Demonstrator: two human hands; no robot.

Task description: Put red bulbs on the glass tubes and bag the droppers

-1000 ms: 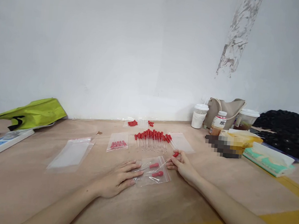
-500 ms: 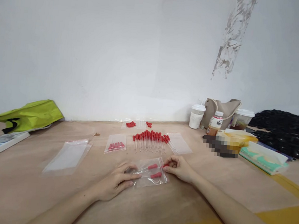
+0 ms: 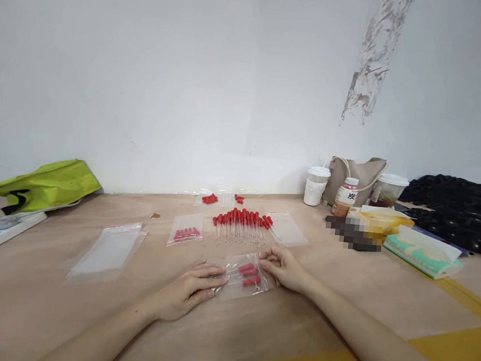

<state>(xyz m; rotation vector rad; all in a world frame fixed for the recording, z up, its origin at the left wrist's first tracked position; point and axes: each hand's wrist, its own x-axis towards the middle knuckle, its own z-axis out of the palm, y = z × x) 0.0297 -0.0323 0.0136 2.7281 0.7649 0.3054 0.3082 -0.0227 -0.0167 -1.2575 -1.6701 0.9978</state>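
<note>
A clear zip bag [image 3: 232, 293] lies flat on the table between my hands, with three red-bulbed droppers [image 3: 250, 282] inside. My left hand [image 3: 193, 286] rests with fingers stretched out on the bag's left end. At the right, open-looking end, my right hand [image 3: 282, 267] has thumb and fingers closed on the bag's edge; the fingertips are partly hidden. Beyond the bag lies a fanned row of loose droppers [image 3: 243, 219], red bulbs away from me and thin glass tubes toward me.
A filled bag of droppers [image 3: 185, 233] lies left of the row, and flat empty bags [image 3: 106, 254] lie further left. Another clear bag [image 3: 290, 230] is partly under the row's right end. Cups [image 3: 316, 186], a bottle [image 3: 345, 197] and a tissue pack [image 3: 422, 256] stand at right.
A third red bulb, earlier at my right fingers by the bag's mouth, is now inside beside the other two. My right hand has shifted slightly left onto the bag's edge.
</note>
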